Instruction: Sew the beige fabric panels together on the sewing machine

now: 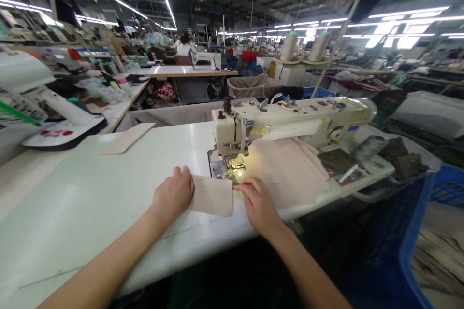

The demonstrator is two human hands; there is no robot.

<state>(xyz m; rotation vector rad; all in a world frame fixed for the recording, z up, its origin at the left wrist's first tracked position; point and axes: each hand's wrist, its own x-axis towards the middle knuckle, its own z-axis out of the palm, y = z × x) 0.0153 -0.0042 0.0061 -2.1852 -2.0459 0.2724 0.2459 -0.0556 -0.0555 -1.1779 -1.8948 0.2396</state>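
Note:
A small beige fabric piece [213, 195] lies flat on the white sewing table [90, 188], its far edge at the needle of the cream sewing machine [286, 123]. My left hand [174, 193] rests on the piece's left edge with fingers curled, pressing it down. My right hand [258, 200] lies flat at the piece's right edge, fingers stretched toward the presser foot. A heap of beige fabric [288, 169] sits just right of the needle under the machine arm.
Another beige piece [126, 137] lies at the table's far left. A white machine [43, 106] stands left. Blue bin [416, 231] with stacked pieces sits right. Dark fabric pieces [402, 159] and a thread cone [368, 147] lie behind the machine. A person works far back.

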